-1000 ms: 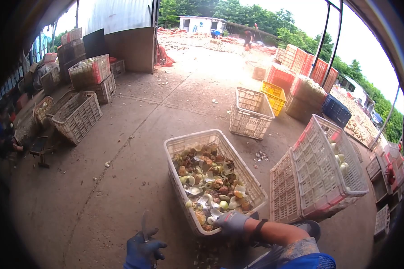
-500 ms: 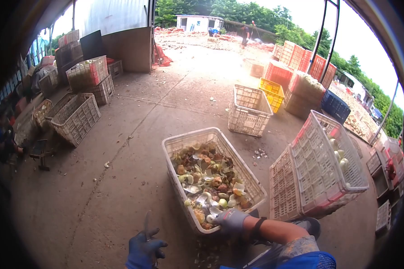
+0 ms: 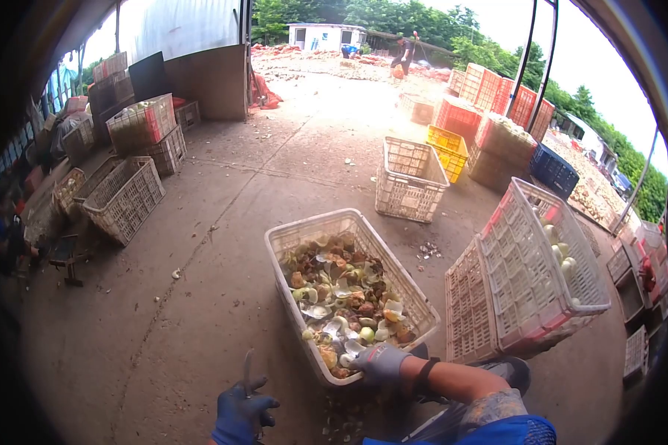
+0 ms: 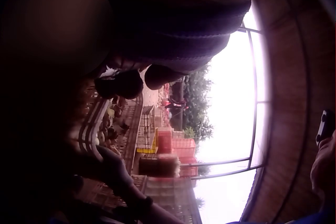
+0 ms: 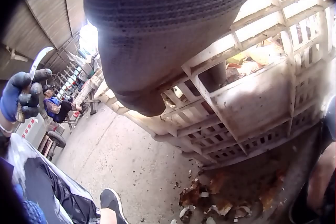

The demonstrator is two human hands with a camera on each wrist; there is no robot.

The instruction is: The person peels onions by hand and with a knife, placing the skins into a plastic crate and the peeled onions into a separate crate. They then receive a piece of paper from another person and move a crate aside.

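Observation:
A pale plastic crate (image 3: 282,319) filled with onion skins and scraps (image 3: 341,289) stands tilted on the ground. My right hand (image 3: 382,365), in a grey glove, grips its near end; in the right wrist view the hand (image 5: 152,50) curls over the rim of the crate (image 5: 247,108). Left of the crate, my blue-gloved left hand (image 3: 241,414) holds a small knife (image 3: 248,367), its blade pointing up. The right wrist view also shows the left hand (image 5: 22,98) with the curved knife blade (image 5: 40,61).
Stacked crates (image 3: 527,274) with whole onions stand close on the right. An empty crate (image 3: 410,194) and a yellow crate (image 3: 447,153) are beyond. More crates (image 3: 126,200) stand at left. Scraps (image 5: 215,198) lie beside the held crate. A seated person (image 5: 55,106) is in the background.
The head view has turned slightly, so the surroundings sit a little further left. My left hand appears slightly further right with the knife. The right hand keeps its grip. A distant person has moved.

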